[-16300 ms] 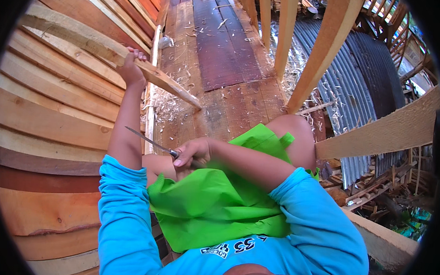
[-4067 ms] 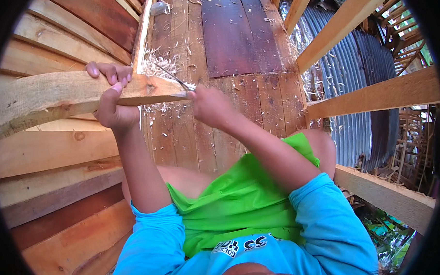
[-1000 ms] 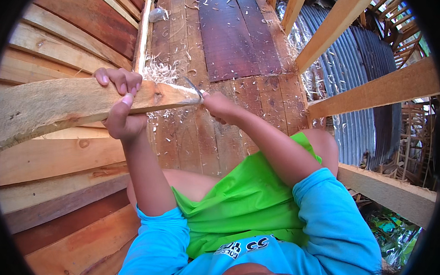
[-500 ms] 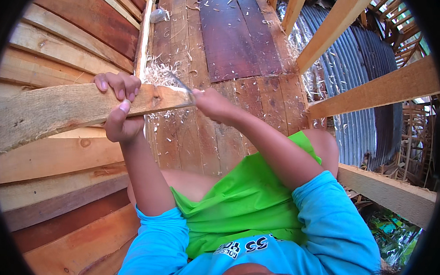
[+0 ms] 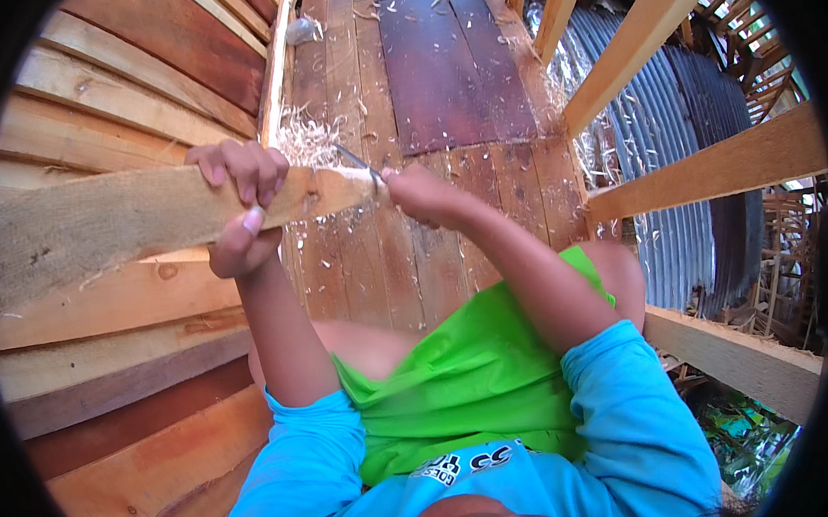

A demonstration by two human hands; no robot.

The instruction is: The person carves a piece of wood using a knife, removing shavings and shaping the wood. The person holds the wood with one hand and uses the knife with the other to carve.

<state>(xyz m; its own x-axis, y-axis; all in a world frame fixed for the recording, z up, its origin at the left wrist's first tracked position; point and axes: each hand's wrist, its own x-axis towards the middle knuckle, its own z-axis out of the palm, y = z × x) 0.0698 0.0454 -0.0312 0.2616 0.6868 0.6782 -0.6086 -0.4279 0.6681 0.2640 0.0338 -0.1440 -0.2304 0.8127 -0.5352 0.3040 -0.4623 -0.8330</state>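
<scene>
A long wooden plank [image 5: 96, 218] runs from the left rim toward the middle, its right end cut pale and narrowed. My left hand [image 5: 243, 202] grips it near that end, fingers over the far edge and thumb on the near side. Beside the plank's tip, my right hand [image 5: 422, 197] is closed round the handle of a knife [image 5: 354, 158]. The thin grey blade points to the far left, lying at the plank's pale end; the handle is mostly hidden in my fist. Curled wood shavings [image 5: 304, 136] lie heaped just beyond the plank.
Stacked boards form a wall [image 5: 119, 93] on the left. A plank floor [image 5: 340, 274] with a dark reddish panel [image 5: 457, 78] spreads ahead, strewn with shavings. Wooden rails [image 5: 709, 178] and corrugated metal sheets [image 5: 664, 149] stand to the right. A small clear plastic bag [image 5: 302, 30] lies by the wall.
Both hands, the plank's end and the knife appear slightly farther right and a little nearer, partly because the whole view has shifted. Both grips remain the same.
</scene>
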